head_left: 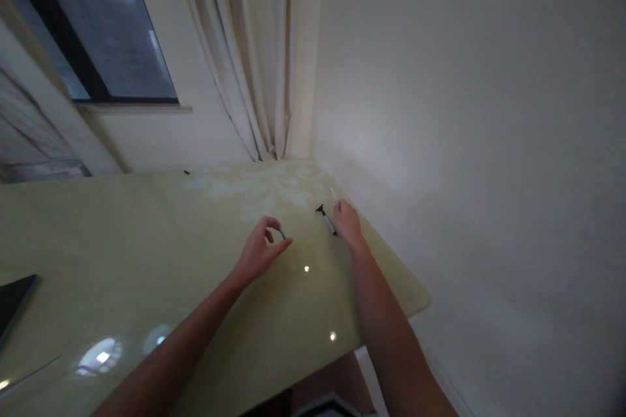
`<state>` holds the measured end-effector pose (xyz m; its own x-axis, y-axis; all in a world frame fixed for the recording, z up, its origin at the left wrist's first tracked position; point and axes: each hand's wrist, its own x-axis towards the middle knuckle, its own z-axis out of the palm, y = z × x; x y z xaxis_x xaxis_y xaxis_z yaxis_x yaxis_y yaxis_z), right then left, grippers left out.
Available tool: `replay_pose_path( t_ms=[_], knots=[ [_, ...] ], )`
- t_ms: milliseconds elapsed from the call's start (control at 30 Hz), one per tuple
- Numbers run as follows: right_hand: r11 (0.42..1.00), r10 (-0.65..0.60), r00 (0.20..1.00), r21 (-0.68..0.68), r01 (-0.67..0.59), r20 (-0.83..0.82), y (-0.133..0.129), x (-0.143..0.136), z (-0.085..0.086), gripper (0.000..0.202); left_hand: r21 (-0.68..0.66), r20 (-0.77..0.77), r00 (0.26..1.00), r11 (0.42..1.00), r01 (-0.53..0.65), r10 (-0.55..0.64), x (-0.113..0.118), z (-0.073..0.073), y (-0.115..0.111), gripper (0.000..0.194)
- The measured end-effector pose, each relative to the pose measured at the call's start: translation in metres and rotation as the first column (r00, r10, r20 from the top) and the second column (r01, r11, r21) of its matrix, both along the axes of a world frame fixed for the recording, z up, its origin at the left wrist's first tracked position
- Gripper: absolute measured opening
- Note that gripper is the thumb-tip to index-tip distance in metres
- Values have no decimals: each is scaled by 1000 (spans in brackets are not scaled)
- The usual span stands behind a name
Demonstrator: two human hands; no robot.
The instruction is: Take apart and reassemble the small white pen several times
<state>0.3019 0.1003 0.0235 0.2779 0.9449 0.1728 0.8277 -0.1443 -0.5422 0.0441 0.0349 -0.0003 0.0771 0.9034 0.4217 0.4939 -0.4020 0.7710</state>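
My left hand is over the table, with thumb and index finger pinched on the ends of a small, thin grey piece. Its exact kind is too small to tell. To the right, my right hand is closed near the table's right edge. A thin white stick pokes out past its fingers, the rest of it hidden by the hand. Between the two hands, right beside my right hand, a razor with a black head and a grey-and-black handle lies on the tabletop.
The glossy pale-green table meets a bare wall on the right. A curtain hangs behind it. A small black object lies near the back edge; a dark flat object is at the left.
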Motion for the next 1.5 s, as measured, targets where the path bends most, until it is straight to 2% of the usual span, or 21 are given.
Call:
replay_pose_path(
  t_ms=[33,100,200,300,533,633,733,900,1033,1167,1500],
  knots=[
    [998,-42,999,-37,43,23,1,2,-2,36,-31,-70,997,999,22,-24,14,1,9,36],
    [993,-77,995,-88,82,64,1,5,-5,39,-118,-236,972,992,-31,2,41,2,27,33],
    [992,-58,992,-108,70,114,2,5,-9,38,-142,-328,942,981,-129,76,71,1,48,32],
    [992,-59,989,-101,73,133,2,5,-12,38,-120,-385,916,978,-169,111,86,-5,59,33],
    [994,-86,965,-42,99,247,1,5,-17,36,-106,-510,854,978,-180,102,84,-15,60,45],
    [996,-83,961,-18,91,264,2,6,-22,33,-114,-513,853,977,-181,98,82,-14,59,48],
    [994,-112,965,12,112,238,2,7,-25,28,-129,-499,862,976,-178,91,81,-13,58,42],
    [992,-112,962,91,92,247,-2,2,-14,25,-136,-490,867,975,-177,89,81,-14,59,42],
    [1000,-6,969,-4,7,248,-8,-7,-6,25,-142,-488,868,974,-178,88,81,-15,61,39],
    [996,39,966,-86,-17,257,-10,-13,-9,22,-135,-492,864,971,-196,106,82,-15,61,39],
    [997,41,981,-76,-27,188,-5,-20,-17,23,-134,-504,855,968,-213,118,84,-14,62,40]
  ],
)
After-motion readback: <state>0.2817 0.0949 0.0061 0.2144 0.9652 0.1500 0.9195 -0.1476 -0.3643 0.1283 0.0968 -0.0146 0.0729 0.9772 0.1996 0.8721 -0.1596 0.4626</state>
